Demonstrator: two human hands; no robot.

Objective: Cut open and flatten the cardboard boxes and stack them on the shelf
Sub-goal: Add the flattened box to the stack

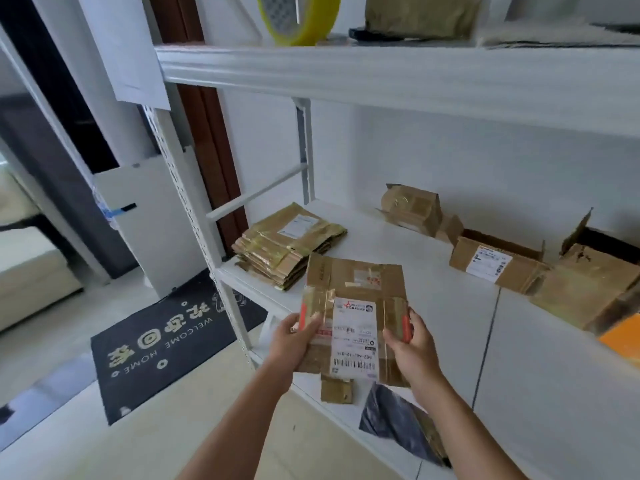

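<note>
Both hands hold one flattened cardboard box [353, 313] above the front edge of the white shelf [433, 306]. The left hand [294, 341] grips the box's left edge, fingers curled around it together with an orange-red item whose nature cannot be determined. The right hand [412, 344] grips the right edge, fingers curled around it, with a similar orange-red strip beside the thumb. A white shipping label [353, 337] faces upward on the box. A stack of flattened boxes [284, 247] lies on the shelf's left end, just behind the held box. Three unflattened boxes [495, 261] stand toward the right. A roll of yellow tape [298, 19] sits on the upper shelf level.
</note>
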